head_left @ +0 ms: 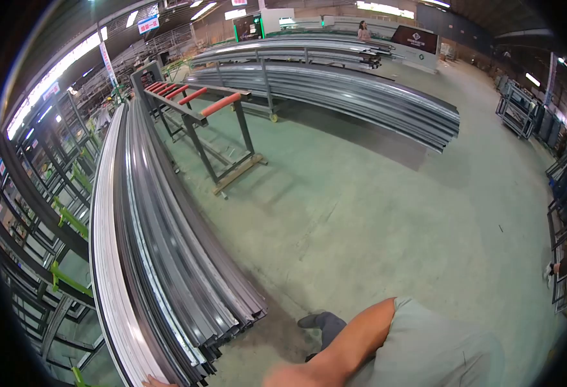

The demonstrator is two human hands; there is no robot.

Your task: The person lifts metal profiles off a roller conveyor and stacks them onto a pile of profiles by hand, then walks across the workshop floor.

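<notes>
A long stack of grey metal profiles [161, 219] runs from the lower left to the far back, with its cut ends near me. Along its left side lies a paler, silvery profile [110, 258]. The fingers of my left hand [157, 382] show at the bottom edge, curled on the near end of that profile; the rest of the hand is out of frame. My right arm reaches leftward from a grey sleeve. At its end my right hand [287, 376] is smeared by motion and cut off, so its fingers cannot be made out.
A roller stand [196, 109] with red rollers stands beyond the stack. Behind it, a wheeled rack carries more long profiles [335, 93]. Dark frames with green clamps [70, 219] line the left. More frames [519, 109] stand at right. A person [363, 31] is at the back.
</notes>
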